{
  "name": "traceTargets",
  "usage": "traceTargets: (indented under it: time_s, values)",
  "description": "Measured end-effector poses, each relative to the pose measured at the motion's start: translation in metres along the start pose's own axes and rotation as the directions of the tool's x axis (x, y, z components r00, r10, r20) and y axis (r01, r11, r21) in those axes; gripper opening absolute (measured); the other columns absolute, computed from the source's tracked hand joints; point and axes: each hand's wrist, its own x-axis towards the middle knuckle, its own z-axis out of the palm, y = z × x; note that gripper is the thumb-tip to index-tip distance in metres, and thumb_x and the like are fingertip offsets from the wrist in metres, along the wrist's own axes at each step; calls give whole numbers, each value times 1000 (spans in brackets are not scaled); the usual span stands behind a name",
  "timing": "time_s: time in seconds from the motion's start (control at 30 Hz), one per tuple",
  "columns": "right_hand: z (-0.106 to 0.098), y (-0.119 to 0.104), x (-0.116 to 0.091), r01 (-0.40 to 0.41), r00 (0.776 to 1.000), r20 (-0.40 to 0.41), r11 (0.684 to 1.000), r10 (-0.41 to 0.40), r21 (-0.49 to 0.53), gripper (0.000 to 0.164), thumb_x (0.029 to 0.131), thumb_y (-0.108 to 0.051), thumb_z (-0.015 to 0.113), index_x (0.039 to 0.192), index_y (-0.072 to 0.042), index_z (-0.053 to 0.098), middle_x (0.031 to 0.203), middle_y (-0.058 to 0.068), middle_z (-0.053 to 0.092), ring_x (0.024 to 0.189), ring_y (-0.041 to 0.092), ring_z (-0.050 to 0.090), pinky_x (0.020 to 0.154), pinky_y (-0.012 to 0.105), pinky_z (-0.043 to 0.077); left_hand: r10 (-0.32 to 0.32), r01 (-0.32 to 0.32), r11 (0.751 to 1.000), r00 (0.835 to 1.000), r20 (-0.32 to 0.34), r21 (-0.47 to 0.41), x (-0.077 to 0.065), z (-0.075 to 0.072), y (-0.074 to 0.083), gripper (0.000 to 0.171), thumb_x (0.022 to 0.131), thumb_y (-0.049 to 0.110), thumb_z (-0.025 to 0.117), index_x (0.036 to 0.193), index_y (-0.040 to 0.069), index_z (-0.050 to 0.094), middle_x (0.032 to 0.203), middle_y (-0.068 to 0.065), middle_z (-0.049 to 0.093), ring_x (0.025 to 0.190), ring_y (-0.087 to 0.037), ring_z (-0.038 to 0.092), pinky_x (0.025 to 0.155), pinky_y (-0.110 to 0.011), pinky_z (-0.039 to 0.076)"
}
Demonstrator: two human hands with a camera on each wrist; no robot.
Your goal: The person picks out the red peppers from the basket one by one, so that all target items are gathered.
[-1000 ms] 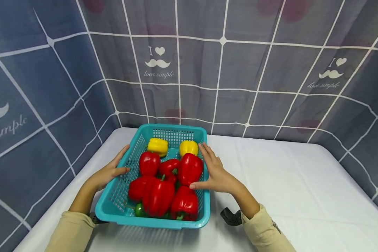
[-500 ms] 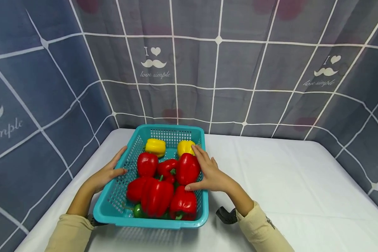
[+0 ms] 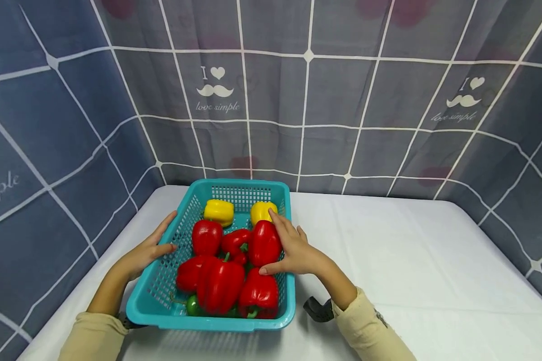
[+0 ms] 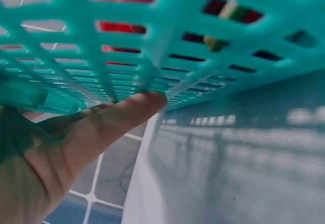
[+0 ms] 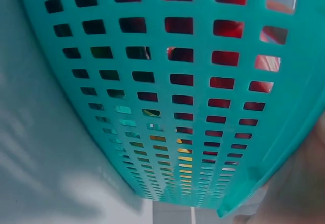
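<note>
A teal plastic basket point(image 3: 271, 323) with lattice walls stands on the white-covered table. Its left rim lies between the thumb and fingers of my left hand point(image 3: 144, 255), which holds it; in the left wrist view a straight finger point(image 4: 117, 120) runs against the outer wall. My right hand point(image 3: 295, 253) reaches over the right rim with fingers spread along a red bell pepper point(image 3: 264, 243), thumb at its near end over another red pepper point(image 3: 259, 296). Several more red peppers, such as a large one point(image 3: 220, 286), fill the near half. Two yellow peppers point(image 3: 219, 212) lie at the far end.
Part of a green pepper point(image 3: 194, 306) shows under the red ones. The white tablecloth point(image 3: 411, 250) extends to the right. Grey-blue checked cloth point(image 3: 334, 95) walls in the back and both sides. Black straps point(image 3: 318, 308) sit at the wrists.
My right hand has moved slightly left, from over the right rim onto the red pepper beside it. My left hand and the basket stay together; the whole head view shifts a little.
</note>
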Motion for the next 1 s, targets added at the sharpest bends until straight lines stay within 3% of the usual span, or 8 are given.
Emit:
traceTargets:
  time_s: [0.23,0.63,1.0]
  values:
    - [-4,-2,-2,-44,999,13,999,45,-27,114,65,-39,78,148,-22,1,147,11,20,133,29,23,107,61,7,-8,8,1000,1000,17,-4,5,1,3,81,89,7,43,146,17,-13,149,-24,-10,121,-52,25,75,-44,53]
    - [-6,-5,3,-27,1000,-1,997,27,-70,107,69,-37,75,148,-19,5,143,12,28,131,28,27,105,60,10,14,-14,1000,1000,-1,23,1,-2,4,79,90,5,43,146,17,-12,149,-26,-5,121,-47,27,75,-37,53]
    - [-1,-4,0,0,1000,-31,996,-3,-92,101,71,-34,75,148,-17,11,140,11,34,129,27,32,105,61,9,-12,12,1000,1000,18,-8,-1,-2,2,80,90,5,42,145,19,-14,147,-31,-3,120,-50,29,72,-45,54]
